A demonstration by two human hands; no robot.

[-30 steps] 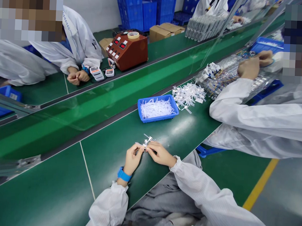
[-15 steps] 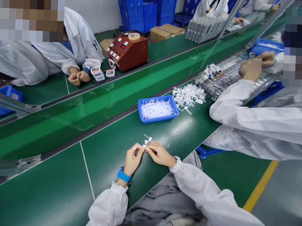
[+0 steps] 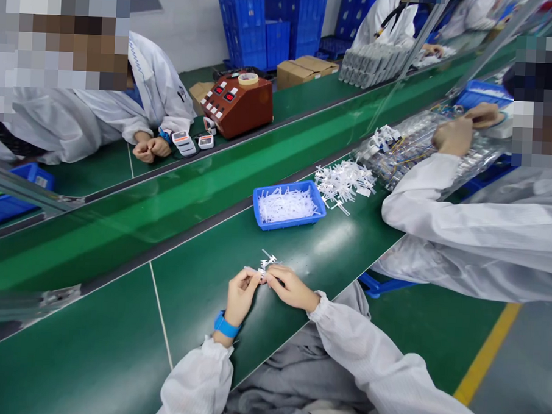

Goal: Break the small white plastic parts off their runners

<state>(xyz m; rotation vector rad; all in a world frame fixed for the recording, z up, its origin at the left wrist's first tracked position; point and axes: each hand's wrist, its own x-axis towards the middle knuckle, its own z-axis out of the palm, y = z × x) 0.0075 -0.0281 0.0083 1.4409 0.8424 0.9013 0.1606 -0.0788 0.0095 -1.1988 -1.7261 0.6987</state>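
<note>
My left hand, with a blue band at its wrist, pinches a small white plastic piece between thumb and fingers. From the other side my right hand grips the same piece, so the fingertips of both hands almost meet. The piece's exact shape is mostly covered by the fingers. Just beyond the fingertips, small white parts lie on the green tabletop. Farther off stands a blue tray filled with thin, translucent white strips.
A pile of white plastic parts lies right of the tray. Beyond runs a sunken green conveyor, with a brown control box across it. A co-worker's arm reaches over bagged parts at the right.
The view has shifted slightly, so the background sits a little lower. My hands stay together at the white piece, with only small finger movement.
</note>
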